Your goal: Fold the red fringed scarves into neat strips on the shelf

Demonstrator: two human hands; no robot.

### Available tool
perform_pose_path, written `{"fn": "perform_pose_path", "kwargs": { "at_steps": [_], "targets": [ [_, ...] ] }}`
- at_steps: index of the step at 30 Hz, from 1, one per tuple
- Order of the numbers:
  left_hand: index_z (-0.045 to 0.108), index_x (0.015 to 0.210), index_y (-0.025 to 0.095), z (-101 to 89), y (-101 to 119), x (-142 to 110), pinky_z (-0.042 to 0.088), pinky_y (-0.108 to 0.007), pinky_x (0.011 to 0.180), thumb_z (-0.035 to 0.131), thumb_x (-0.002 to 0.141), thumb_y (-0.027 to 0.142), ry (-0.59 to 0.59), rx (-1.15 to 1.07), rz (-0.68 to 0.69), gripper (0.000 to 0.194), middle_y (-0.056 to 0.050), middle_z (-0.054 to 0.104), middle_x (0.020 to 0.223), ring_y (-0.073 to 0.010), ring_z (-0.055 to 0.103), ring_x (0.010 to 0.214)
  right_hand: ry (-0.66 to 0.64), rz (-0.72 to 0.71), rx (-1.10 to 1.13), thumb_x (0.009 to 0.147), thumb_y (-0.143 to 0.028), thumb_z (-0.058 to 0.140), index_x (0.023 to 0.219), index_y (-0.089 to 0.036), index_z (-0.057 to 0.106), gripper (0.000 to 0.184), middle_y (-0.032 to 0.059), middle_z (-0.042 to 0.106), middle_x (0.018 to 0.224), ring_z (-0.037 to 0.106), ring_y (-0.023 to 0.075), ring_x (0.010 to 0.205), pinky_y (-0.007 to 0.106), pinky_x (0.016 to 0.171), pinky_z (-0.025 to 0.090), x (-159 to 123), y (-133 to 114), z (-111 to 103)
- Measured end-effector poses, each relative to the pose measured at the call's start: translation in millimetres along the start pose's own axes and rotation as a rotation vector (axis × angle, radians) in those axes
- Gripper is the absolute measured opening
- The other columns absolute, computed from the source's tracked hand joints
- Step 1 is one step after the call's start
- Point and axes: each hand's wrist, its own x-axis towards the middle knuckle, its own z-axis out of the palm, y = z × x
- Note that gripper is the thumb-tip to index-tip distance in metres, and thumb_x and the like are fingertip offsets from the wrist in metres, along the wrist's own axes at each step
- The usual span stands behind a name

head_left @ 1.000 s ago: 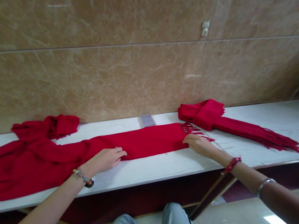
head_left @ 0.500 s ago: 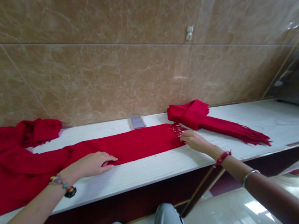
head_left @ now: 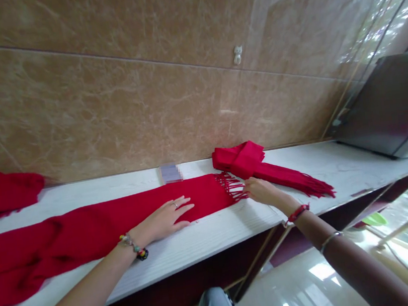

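Note:
A long red scarf (head_left: 122,216) lies along the white tabletop, flat towards its fringed right end and bunched up at the far left. My left hand (head_left: 167,219) rests flat on the scarf near that end, fingers spread. At the scarf's corner, the fingers of my right hand (head_left: 262,191) are pinched on the fringe (head_left: 233,187). Just behind my right hand, a second red scarf (head_left: 240,160) lies folded over itself, its fringe pointing right.
Along the back runs a brown marbled wall (head_left: 126,108) with a small white figure (head_left: 238,55) on it. A small grey-blue packet (head_left: 171,173) lies behind the scarf. A dark grey box-like thing (head_left: 389,103) stands at the table's right end. The white table (head_left: 131,283) has its front edge near my knees.
The view has turned to the right. My left hand has slid right along the scarf and spread flat on it. My right hand has moved from the scarf's edge out to its fringe.

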Motion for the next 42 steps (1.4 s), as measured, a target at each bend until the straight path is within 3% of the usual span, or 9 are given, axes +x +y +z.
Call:
{"fn": "perform_pose_path", "kwargs": {
  "at_steps": [4,8,11,15,23,32,36,39,42],
  "targets": [
    [0.030,0.135,0.028,4.9,-0.8,-7.0,0.023,-0.032,0.104,0.032,0.088,0.051,-0.046,-0.024,-0.016,0.052,-0.005,0.029,0.142,-0.0188,0.026,0.129,0.062,0.098,0.021,0.076,-0.006,0.046,0.078,-0.013,0.065,0.020,0.0113,0.061,0.085,0.054,0.0192,0.083,0.028,0.073,0.042,-2.5,-3.9,-13.1],
    [0.032,0.133,0.029,0.3,-2.6,-13.5,0.026,-0.031,0.102,0.037,0.088,0.046,-0.026,-0.011,-0.048,0.048,-0.004,0.033,0.140,-0.0189,0.033,0.125,0.209,-0.144,0.207,0.078,-0.012,0.047,0.094,-0.017,0.064,0.024,0.0083,0.060,0.097,0.053,0.0177,0.090,0.029,0.080,0.042,5.3,-28.8,-26.7],
    [0.035,0.132,0.030,-2.7,-3.9,-17.4,0.028,-0.031,0.101,0.038,0.088,0.043,-0.023,-0.006,-0.073,0.046,-0.004,0.036,0.138,-0.0188,0.038,0.122,0.174,-0.299,0.209,0.079,-0.013,0.047,0.090,-0.016,0.064,0.021,0.0078,0.062,0.092,0.055,0.0183,0.089,0.030,0.080,0.042,12.8,-43.7,-26.6],
    [0.034,0.132,0.030,-3.8,-5.1,-21.7,0.028,-0.031,0.101,0.040,0.088,0.042,-0.029,-0.004,-0.103,0.046,-0.004,0.035,0.138,-0.0188,0.037,0.122,0.136,-0.350,0.116,0.082,-0.008,0.044,0.081,-0.014,0.063,0.021,0.0070,0.063,0.079,0.055,0.0175,0.082,0.029,0.075,0.041,17.4,-46.2,-19.3],
    [0.024,0.137,0.027,1.8,-15.4,-30.8,0.017,-0.040,0.105,0.034,0.087,0.051,-0.124,0.007,-0.199,0.056,-0.006,0.021,0.144,-0.0220,0.017,0.132,0.351,-0.294,0.011,0.088,-0.015,0.039,0.082,-0.015,0.063,0.025,0.0074,0.061,0.080,0.053,0.0170,0.078,0.029,0.071,0.040,6.8,-28.9,-17.3],
    [0.019,0.137,0.034,1.4,-22.6,-48.9,0.009,-0.048,0.105,0.024,0.091,0.048,-0.132,-0.027,-0.208,0.048,-0.002,0.015,0.146,-0.0231,0.010,0.133,0.272,-0.222,0.146,0.083,-0.010,0.042,0.082,-0.015,0.065,0.024,0.0083,0.063,0.082,0.055,0.0176,0.081,0.032,0.076,0.043,-4.8,-34.8,3.7],
    [0.022,0.136,0.034,-5.6,-19.8,-29.4,0.013,-0.046,0.105,0.020,0.092,0.045,-0.046,0.011,-0.223,0.046,-0.001,0.018,0.145,-0.0208,0.012,0.133,0.351,-0.143,0.304,0.080,-0.007,0.042,0.084,-0.016,0.066,0.027,0.0087,0.063,0.091,0.055,0.0185,0.089,0.033,0.081,0.044,13.1,-37.2,-11.1],
    [0.024,0.137,0.029,0.6,-22.4,-11.0,0.015,-0.046,0.104,0.023,0.091,0.046,0.019,0.054,-0.281,0.048,-0.004,0.018,0.145,-0.0223,0.011,0.133,0.422,-0.033,0.407,0.084,-0.015,0.041,0.104,-0.015,0.061,0.028,0.0115,0.060,0.108,0.052,0.0199,0.103,0.036,0.089,0.042,41.7,-50.1,-17.7],
    [0.024,0.136,0.029,12.0,-30.0,-6.9,0.016,-0.049,0.102,0.027,0.090,0.047,-0.051,0.049,-0.308,0.049,-0.006,0.019,0.145,-0.0248,0.013,0.133,0.324,-0.075,0.397,0.086,-0.033,0.043,0.125,-0.014,0.045,0.044,0.0150,0.046,0.128,0.040,0.0245,0.119,0.043,0.095,0.037,67.3,-75.2,-14.2]
  ]
}}
